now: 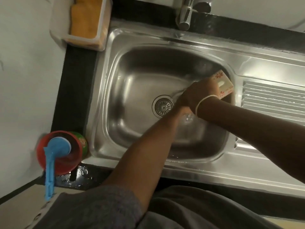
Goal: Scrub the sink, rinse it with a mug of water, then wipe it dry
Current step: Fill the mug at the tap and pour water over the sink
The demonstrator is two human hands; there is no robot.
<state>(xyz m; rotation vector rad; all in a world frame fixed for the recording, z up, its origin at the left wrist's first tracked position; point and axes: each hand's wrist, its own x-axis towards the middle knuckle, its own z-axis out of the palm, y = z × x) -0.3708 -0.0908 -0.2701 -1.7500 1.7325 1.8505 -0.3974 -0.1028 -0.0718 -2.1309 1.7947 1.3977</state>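
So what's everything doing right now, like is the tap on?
Tap: no water running.
Sink: wet, nothing over the drain.
Mug: tipped against the basin's right wall.
Right hand: gripping the mug.
Left hand: down in the basin, mostly hidden.
Red cup: upright, blue brush inside.

No writing can be read anywhere. The mug (222, 86) at the right of the basin bears only red flower patterns. The green container (81, 142) at the lower left carries a label, but it is too blurred to make out.
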